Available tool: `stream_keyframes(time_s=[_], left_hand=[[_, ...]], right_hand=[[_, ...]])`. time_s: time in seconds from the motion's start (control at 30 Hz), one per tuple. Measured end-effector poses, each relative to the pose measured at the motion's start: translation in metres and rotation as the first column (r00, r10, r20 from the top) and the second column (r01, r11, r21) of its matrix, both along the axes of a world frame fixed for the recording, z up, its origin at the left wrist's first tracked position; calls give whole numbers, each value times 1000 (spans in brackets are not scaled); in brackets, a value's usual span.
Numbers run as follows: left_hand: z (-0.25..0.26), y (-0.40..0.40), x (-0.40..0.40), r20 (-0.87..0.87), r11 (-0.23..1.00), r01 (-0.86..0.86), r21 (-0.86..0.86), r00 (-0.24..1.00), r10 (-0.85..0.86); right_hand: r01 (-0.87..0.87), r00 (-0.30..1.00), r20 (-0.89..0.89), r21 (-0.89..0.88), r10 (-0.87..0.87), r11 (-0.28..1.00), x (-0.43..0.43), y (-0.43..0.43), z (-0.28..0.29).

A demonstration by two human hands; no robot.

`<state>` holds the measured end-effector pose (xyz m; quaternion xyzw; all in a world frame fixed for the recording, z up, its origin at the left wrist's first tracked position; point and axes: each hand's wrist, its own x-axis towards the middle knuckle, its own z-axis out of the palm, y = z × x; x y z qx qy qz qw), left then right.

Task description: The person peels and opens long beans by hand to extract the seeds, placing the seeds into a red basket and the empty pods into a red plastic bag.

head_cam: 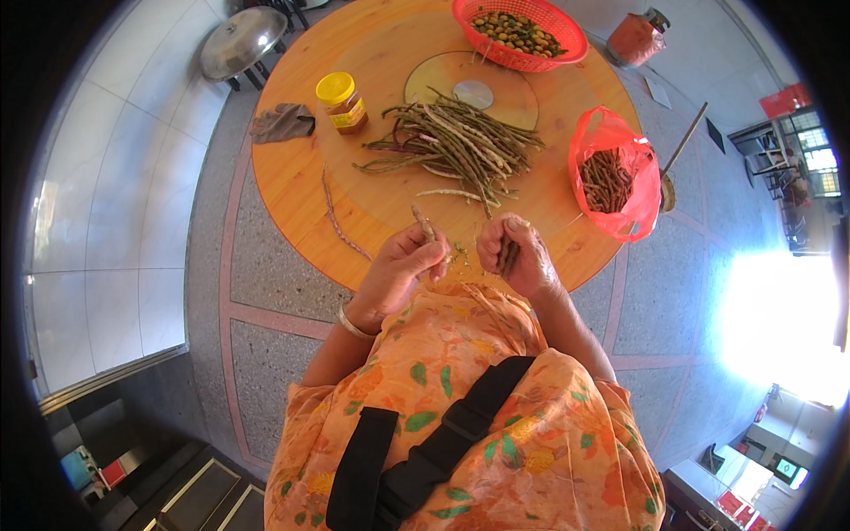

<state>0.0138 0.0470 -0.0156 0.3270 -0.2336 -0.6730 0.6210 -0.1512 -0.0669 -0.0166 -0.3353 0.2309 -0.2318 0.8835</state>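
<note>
My left hand [406, 264] holds a pale brownish bean piece [424, 224] between thumb and fingers, one end pointing up and away. Short bean pieces [509, 256] are gathered in the closed fingers of my right hand [521, 251]. Both hands are above the near edge of the round wooden table [564, 199], a small gap between them. Beyond them lies a heap of long green and purplish beans [458, 139]. One pale bean [455, 193] lies at its near side. A single purplish bean [337, 220] rests by the left edge. Small green scraps [463, 252] lie between my hands.
A red plastic bag [637, 199] with broken bean pieces [605, 180] stands at the right. Farther back is a red basket [531, 64] of small yellowish and green produce. A yellow-lidded jar [342, 105] and grey glove [282, 123] are at the left. A gas cylinder [634, 40] stands beyond.
</note>
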Motion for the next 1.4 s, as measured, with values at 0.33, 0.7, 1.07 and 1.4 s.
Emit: stream_keyframes(time_s=[0.33, 0.7, 1.07, 1.4], left_hand=[[3, -6, -29, 773, 999, 35, -10, 634, -15], [-85, -20, 16, 933, 978, -206, -9, 350, 83], [-151, -79, 30, 995, 987, -149, -52, 78, 64], [-173, -98, 28, 968, 992, -124, -27, -251, -5]], right_hand=[[-211, 894, -448, -394, 13, 895, 5, 12, 9], [175, 984, -50, 402, -169, 899, -48, -20, -68], [480, 664, 247, 584, -706, 655, -138, -177, -67], [226, 930, 178, 415, -322, 881, -98, -89, -146]])
